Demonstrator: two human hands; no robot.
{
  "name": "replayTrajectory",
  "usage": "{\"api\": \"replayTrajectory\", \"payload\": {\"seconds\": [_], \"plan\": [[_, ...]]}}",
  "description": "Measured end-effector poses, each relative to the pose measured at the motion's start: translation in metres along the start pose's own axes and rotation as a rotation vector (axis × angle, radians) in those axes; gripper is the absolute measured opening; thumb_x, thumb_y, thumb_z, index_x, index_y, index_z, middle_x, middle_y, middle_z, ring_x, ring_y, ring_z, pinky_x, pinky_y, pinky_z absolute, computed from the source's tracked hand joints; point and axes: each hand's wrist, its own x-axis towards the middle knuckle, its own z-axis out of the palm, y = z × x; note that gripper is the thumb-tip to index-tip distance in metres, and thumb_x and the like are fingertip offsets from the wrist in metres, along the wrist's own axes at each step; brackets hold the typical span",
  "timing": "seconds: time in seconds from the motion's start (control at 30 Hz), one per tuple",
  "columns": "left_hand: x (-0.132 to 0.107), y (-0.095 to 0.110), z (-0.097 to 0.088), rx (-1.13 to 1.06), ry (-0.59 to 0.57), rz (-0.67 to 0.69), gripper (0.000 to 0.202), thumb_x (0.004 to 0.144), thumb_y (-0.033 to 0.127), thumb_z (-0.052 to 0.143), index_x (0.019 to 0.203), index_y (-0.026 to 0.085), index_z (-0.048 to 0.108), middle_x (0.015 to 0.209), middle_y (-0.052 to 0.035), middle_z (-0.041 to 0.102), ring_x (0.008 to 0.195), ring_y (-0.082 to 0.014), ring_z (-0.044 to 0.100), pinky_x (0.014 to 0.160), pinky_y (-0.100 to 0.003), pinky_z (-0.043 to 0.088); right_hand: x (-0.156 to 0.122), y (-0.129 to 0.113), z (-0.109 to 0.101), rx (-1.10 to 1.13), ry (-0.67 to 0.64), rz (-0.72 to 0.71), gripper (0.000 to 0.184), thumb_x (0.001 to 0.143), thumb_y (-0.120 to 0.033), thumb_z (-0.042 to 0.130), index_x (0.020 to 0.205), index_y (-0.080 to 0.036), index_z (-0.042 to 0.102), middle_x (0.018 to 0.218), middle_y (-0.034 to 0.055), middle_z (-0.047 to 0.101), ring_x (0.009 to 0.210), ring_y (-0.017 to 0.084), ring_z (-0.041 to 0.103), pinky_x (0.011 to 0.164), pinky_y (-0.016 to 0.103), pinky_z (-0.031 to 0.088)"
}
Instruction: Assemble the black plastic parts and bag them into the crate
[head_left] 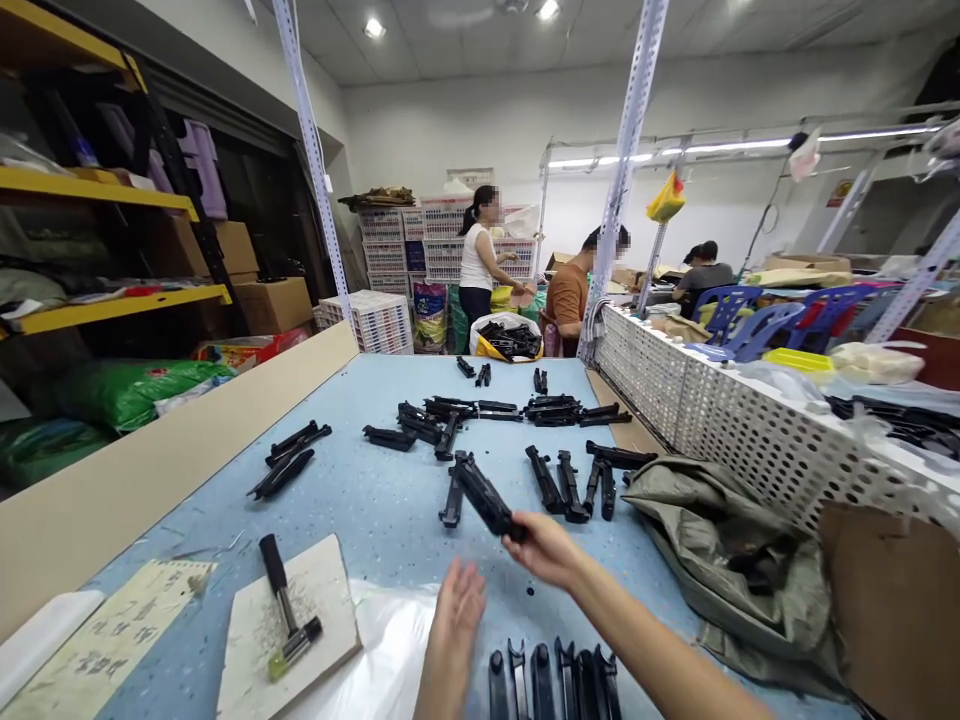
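Head view: my right hand [546, 548] grips the near end of a black part [484, 495], just beside a second black part [451, 503] on the blue tabletop [390, 500]. My left hand [456, 612], blurred, is open and empty, near the plastic sheet [397, 625]. Hammer [283, 598] lies on the white board [251, 625], left.

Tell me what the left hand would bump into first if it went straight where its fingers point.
Probably the long black piece held by the right hand: it shows ahead of the left hand. Depth is unclear, so the left hand might pass underneath.
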Motion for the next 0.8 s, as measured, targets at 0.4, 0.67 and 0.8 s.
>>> {"api": "replayTrajectory", "payload": {"seconds": [0.4, 0.67, 0.8], "plan": [[-0.016, 0.028, 0.046, -0.073, -0.198, -0.208, 0.041, 0.074, 0.04, 0.071, 0.103, 0.014, 0.058, 0.064, 0.0042, 0.054, 0.046, -0.0074, 0.052, 0.046, -0.02, 0.043, -0.076, -0.03, -0.011, -0.971, -0.021, -0.813, 0.027, 0.096, -0.042, 0.038, 0.094, -0.021, 0.054, 0.09, 0.0056, 0.056, 0.085, 0.019, 0.051, 0.078, 0.034, 0.042], [-0.004, 0.04, 0.042, -0.017, -0.029, -0.212, 0.048, 0.068, 0.042, 0.073, 0.104, 0.013, 0.059, 0.064, 0.0047, 0.055, 0.045, -0.0069, 0.051, 0.041, -0.017, 0.039, -0.075, -0.017, 0.003, -0.783, -0.137, -0.542, 0.027, 0.097, -0.042, 0.036, 0.09, -0.021, 0.051, 0.08, 0.0004, 0.055, 0.073, 0.015, 0.052, 0.068, 0.028, 0.042], [-0.006, 0.042, 0.039, -0.107, -0.018, -0.243, 0.055, 0.065, 0.044, 0.075, 0.108, 0.013, 0.06, 0.063, 0.0044, 0.055, 0.045, -0.007, 0.05, 0.043, -0.018, 0.04, -0.116, 0.02, 0.001, -1.037, -0.245, -0.722, 0.026, 0.094, -0.044, 0.043, 0.101, -0.022, 0.057, 0.092, 0.0055, 0.06, 0.084, 0.02, 0.054, 0.075, 0.034, 0.044]]}}
